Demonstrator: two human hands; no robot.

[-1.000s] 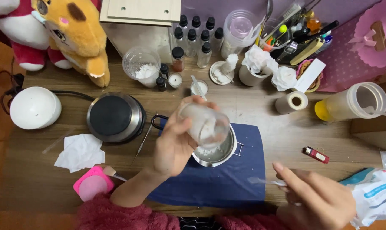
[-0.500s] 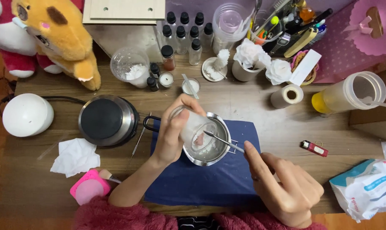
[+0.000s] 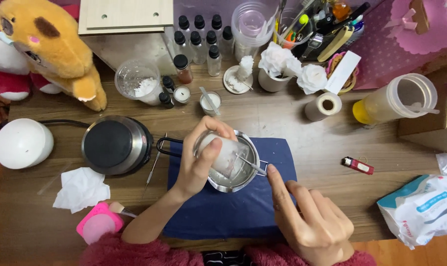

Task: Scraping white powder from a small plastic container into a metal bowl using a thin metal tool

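At the far left of the wooden table (image 3: pixel 332 143) sits a white dome-shaped device (image 3: pixel 22 143), with a crumpled white tissue (image 3: pixel 81 188) and a pink round container (image 3: pixel 97 226) nearer the person. Just right of the dome stands a small round hot plate (image 3: pixel 116 145). Next comes the left hand (image 3: pixel 199 160), its fingers wrapped around a clear plastic cup (image 3: pixel 227 156) coated white inside; the cup is tipped on its side over a small metal pot (image 3: pixel 240 181), mouth pointing into it. The pot rests on a dark blue cloth (image 3: pixel 223 212), its black handle pointing left. The right hand (image 3: pixel 309 224) pinches a thin metal stick (image 3: pixel 250 165) between thumb and forefinger, the stick's tip reaching into the cup's mouth. Farther right lie a red lighter (image 3: pixel 357 165) and a white-and-blue wipes pack (image 3: pixel 423 209), well apart from the pot.
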